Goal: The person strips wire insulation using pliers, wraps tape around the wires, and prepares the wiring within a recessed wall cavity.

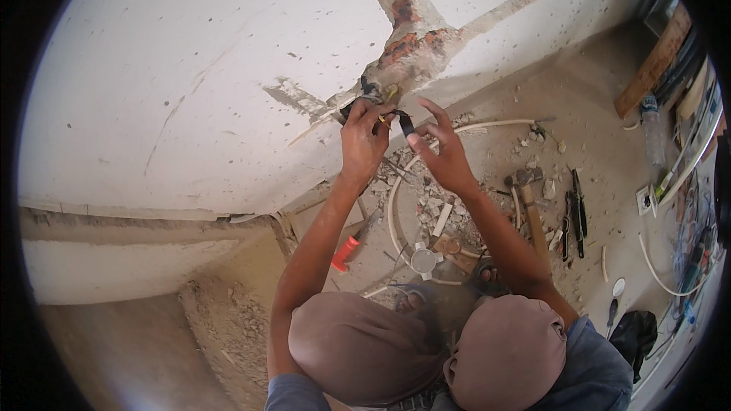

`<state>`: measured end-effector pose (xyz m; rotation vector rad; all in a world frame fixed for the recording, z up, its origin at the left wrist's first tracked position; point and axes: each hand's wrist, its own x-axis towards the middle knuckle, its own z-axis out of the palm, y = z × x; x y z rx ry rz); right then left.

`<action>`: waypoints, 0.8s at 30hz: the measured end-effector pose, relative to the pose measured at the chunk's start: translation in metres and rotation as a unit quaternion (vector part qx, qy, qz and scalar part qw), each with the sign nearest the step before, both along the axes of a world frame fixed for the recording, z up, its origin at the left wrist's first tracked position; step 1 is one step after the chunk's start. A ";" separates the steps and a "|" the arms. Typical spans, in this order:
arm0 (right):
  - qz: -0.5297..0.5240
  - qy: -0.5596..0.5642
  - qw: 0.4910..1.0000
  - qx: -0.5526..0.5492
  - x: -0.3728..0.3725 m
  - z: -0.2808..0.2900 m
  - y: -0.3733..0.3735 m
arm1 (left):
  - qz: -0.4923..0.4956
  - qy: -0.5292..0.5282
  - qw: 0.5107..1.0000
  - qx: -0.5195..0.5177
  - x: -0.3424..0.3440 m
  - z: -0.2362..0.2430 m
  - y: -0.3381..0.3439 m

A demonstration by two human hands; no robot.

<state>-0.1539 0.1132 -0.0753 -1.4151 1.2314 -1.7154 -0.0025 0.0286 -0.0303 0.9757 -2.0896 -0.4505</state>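
Note:
At a recess in the white wall (pixel 213 76), my left hand (pixel 365 141) pinches thin electrical wires (pixel 385 119), some of them yellow and dark. A short black strip (pixel 406 123), looking like insulating tape, spans from those wires to my right hand (pixel 443 151). My right thumb is on the strip's lower end, while the index finger stretches out away from it. A dark wall box (pixel 347 110) is partly hidden behind my left hand. Yellow-green wire (pixel 392 92) shows just above the fingertips.
A chiselled channel (pixel 415 46) runs up the wall. On the floor lie rubble (pixel 435 205), pale conduit (pixel 391 209), a hammer (pixel 531 209), black-handled pliers (pixel 579 213), an orange-handled tool (pixel 345 254) and a round white junction box (pixel 424 260). A plastic bottle (pixel 652 131) stands right.

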 end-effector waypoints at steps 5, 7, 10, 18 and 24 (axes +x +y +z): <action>0.131 -0.291 0.947 0.043 -0.013 0.006 -0.026 | -0.008 -0.003 1.000 -0.013 0.000 -0.003 -0.006; 0.010 -0.068 0.997 0.025 -0.015 -0.003 -0.026 | -0.004 -0.003 1.000 0.030 -0.004 -0.001 -0.001; -0.114 0.152 0.981 0.033 -0.020 -0.001 -0.025 | 0.002 -0.010 0.999 0.034 -0.007 0.006 0.002; -0.162 0.268 0.950 -0.001 -0.008 -0.018 -0.003 | 0.006 -0.016 1.000 -0.010 -0.007 -0.003 -0.001; 0.086 -0.148 0.984 0.044 -0.005 0.016 0.009 | -0.014 0.014 1.000 -0.015 -0.003 -0.002 0.000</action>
